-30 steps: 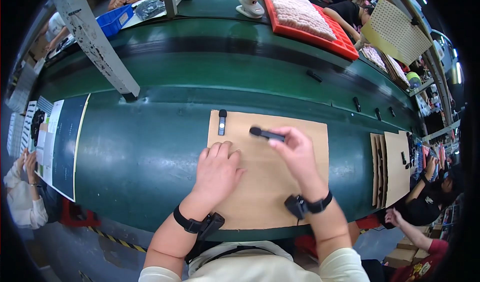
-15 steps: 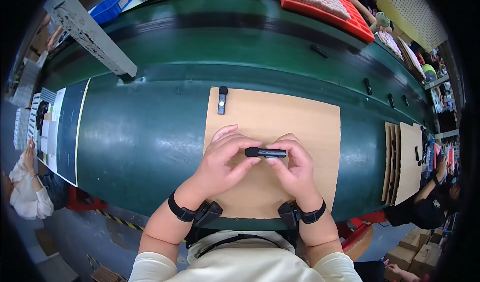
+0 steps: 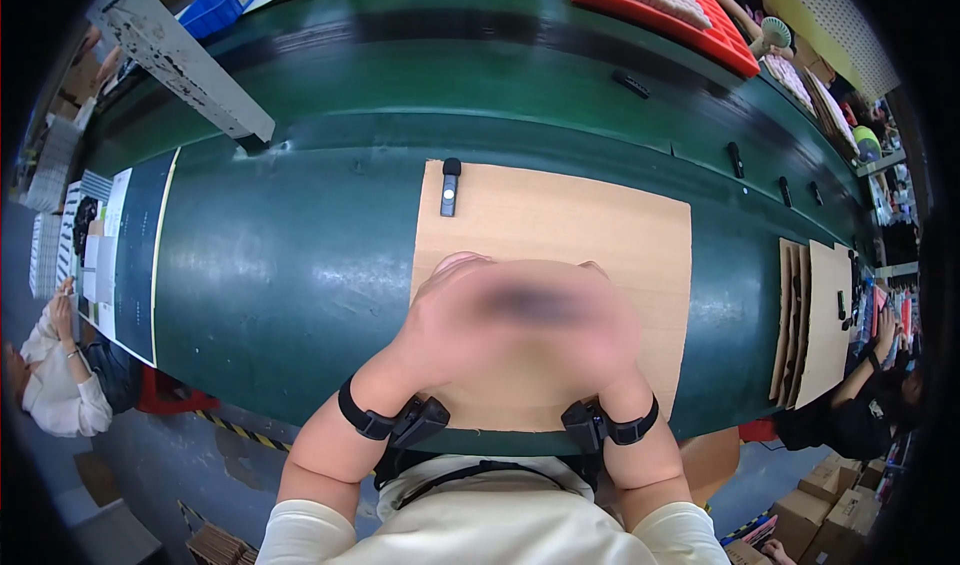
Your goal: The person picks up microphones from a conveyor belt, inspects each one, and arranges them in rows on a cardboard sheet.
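Both my hands are raised over a flat sheet of brown cardboard [image 3: 580,210], close together, and a heavy blur covers their fingers. Between my left hand [image 3: 420,333] and my right hand [image 3: 618,340] lies a dark elongated smear, the small black clip-on microphone [image 3: 530,302] that showed sharply half a second ago. Then, the left thumb and fingers pinched its foam-covered end and the right ones its body. Another black microphone [image 3: 449,193] with a foam tip and a light round spot lies on the cardboard's far left corner.
A grey metal post [image 3: 190,65] rises at the left of the green table [image 3: 270,255]. Several black microphones lie to the far right, one [image 3: 631,85] farther back. Upright cardboard sheets [image 3: 795,320] stand at right, a red tray [image 3: 735,53] behind. People sit at both sides.
The view has shifted slightly, so the table things sit a little higher and to the right. My hands stay together in nearly the same place, now blurred.
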A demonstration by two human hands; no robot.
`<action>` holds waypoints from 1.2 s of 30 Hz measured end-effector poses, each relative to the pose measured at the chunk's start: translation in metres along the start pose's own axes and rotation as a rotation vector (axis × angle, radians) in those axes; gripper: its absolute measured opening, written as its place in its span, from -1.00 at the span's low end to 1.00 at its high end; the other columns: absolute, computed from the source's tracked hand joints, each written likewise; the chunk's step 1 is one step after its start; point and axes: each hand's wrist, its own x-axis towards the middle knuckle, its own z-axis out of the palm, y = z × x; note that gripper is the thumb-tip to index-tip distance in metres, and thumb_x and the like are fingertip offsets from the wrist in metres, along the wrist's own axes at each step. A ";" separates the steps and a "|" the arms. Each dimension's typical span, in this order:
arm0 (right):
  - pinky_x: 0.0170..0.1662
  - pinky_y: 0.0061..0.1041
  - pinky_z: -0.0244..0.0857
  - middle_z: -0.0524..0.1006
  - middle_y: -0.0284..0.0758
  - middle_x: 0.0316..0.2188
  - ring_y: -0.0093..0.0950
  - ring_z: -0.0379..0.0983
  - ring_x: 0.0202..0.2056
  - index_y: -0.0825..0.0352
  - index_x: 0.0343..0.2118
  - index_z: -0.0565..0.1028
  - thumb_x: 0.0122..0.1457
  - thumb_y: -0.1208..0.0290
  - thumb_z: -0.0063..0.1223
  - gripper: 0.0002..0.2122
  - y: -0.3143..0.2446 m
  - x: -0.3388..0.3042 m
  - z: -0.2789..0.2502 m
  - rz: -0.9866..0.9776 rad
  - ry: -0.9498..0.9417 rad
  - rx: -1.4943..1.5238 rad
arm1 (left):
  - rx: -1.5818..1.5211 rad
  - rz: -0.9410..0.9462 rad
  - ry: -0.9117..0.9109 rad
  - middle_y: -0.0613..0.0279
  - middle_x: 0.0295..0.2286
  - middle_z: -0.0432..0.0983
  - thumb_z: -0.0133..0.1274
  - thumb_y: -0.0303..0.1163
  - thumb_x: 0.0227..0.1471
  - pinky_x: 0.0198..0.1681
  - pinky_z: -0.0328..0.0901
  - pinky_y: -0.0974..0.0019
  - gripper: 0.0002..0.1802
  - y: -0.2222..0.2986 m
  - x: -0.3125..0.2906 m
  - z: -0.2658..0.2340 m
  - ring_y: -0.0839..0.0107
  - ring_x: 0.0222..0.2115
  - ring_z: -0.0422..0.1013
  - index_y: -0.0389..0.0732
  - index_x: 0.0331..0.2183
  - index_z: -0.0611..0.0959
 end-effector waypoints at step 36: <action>-0.24 -0.52 0.26 0.54 -0.29 -0.39 -0.45 0.40 -0.36 0.40 -0.27 0.54 0.00 0.54 0.30 -0.78 -0.001 -0.004 0.001 0.063 0.060 0.108 | -0.126 0.135 0.109 0.15 -0.39 0.50 0.18 -0.56 -0.03 -0.22 0.30 0.28 -0.78 -0.002 0.004 0.006 0.24 -0.36 0.41 -0.26 -0.26 0.60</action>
